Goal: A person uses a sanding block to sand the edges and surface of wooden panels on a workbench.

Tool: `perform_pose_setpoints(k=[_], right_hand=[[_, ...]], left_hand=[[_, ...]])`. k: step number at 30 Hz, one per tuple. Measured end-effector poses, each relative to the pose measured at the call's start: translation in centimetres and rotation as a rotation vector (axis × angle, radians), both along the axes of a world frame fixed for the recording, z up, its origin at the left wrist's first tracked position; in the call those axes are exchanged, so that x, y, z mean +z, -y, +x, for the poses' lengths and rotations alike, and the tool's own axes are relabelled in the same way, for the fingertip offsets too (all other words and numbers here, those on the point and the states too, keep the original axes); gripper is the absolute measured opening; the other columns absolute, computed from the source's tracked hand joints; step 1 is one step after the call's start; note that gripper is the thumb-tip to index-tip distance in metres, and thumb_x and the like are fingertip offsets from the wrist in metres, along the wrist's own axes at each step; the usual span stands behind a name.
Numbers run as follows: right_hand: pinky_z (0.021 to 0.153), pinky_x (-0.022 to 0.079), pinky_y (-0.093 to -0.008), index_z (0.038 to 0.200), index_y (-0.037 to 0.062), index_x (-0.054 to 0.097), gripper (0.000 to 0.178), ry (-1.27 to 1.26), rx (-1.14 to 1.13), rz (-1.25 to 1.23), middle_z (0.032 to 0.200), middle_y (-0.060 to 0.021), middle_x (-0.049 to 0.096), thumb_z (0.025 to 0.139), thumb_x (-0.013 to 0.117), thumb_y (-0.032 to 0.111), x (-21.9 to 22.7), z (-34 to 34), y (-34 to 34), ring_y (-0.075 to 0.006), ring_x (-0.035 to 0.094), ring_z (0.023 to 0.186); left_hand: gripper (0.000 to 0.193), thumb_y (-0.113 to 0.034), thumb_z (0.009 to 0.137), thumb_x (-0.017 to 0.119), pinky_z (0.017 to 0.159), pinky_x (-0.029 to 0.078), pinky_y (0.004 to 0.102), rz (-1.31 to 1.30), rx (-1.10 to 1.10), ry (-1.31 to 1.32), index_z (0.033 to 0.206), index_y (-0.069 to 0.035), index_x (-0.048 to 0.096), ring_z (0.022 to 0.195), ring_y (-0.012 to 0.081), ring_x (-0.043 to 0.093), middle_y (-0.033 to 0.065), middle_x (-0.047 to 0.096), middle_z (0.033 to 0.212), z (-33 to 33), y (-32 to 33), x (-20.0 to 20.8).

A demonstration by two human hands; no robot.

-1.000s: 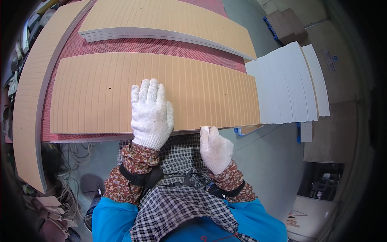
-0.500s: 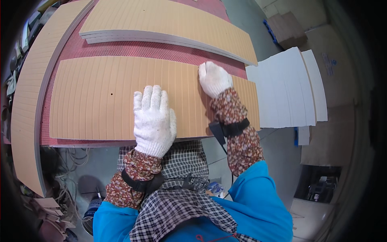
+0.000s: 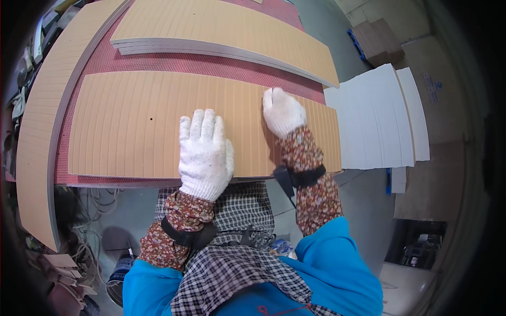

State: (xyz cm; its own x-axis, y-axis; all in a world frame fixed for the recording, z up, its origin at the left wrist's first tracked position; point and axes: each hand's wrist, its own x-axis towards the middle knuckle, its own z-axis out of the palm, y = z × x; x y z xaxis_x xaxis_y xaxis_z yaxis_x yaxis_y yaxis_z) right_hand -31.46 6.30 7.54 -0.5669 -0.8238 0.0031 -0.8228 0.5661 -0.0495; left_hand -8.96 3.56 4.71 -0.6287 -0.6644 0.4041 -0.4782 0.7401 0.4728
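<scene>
Flat on the grooved tan board [image 3: 121,126] rests my left hand [image 3: 203,152], in a white knit glove, its fingers stretched out and pointing away from me. Farther right, my right hand [image 3: 284,111], gloved alike, is closed with curled fingers against the same board, close to its far edge. Whatever those fingers may hold is hidden. A small dark hole shows in the board left of my left hand. Beneath the board lies a red mesh-textured table covering [image 3: 174,63].
Beyond the work board lies a stack of similar boards [image 3: 221,29]. Another long board [image 3: 39,137] stands along the left side. White panels [image 3: 369,116] adjoin the table's right end. Cables [image 3: 97,210] and a bucket [image 3: 118,279] are on the floor at lower left.
My right hand has slid slightly nearer to me over the board, still closed. The left hand stays flat in its place. The whole view has shifted a little.
</scene>
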Motion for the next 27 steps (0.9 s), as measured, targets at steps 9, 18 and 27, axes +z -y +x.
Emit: perform_pose_setpoints(k=[9, 18, 27], right_hand=[[0.048, 0.054, -0.0356, 0.095, 0.0079, 0.061, 0.016, -0.206, 0.16, 0.003, 0.082, -0.0125, 0.067, 0.105, 0.055, 0.019, -0.3, 9.9, -12.3, -0.0252, 0.072, 0.061], [0.044, 0.051, -0.0355, 0.088, 0.0116, 0.058, 0.023, -0.127, -0.046, -0.138, 0.062, -0.0048, 0.063, 0.104, 0.062, 0.027, -1.0, 11.4, -14.9, -0.0217, 0.069, 0.053], [0.045, 0.052, -0.0347, 0.094, 0.0119, 0.06, 0.013, 0.029, 0.013, -0.131, 0.071, -0.003, 0.063, 0.1, 0.061, 0.024, -0.6, 10.7, -15.3, -0.0165, 0.071, 0.058]], left_hand=[[0.051, -0.013, 0.087, 0.068, 0.121, 0.033, 0.0593, -0.049, 0.02, 0.0, 0.132, 0.008, 0.059, 0.138, 0.0446, 0.049, 0.0258, 0.058, 0.14, 0.1, 0.1, -0.7], [0.041, -0.016, 0.091, 0.069, 0.116, 0.04, 0.053, -0.087, 0.186, -0.076, 0.125, 0.007, 0.065, 0.131, 0.0448, 0.054, 0.028, 0.061, 0.136, 6.5, 4.3, 0.1], [0.053, -0.031, 0.097, 0.069, 0.114, 0.042, 0.05, 0.012, 0.645, 0.149, 0.136, 0.004, 0.064, 0.132, 0.0431, 0.056, 0.0282, 0.061, 0.14, 20.4, 12.6, -2.5]])
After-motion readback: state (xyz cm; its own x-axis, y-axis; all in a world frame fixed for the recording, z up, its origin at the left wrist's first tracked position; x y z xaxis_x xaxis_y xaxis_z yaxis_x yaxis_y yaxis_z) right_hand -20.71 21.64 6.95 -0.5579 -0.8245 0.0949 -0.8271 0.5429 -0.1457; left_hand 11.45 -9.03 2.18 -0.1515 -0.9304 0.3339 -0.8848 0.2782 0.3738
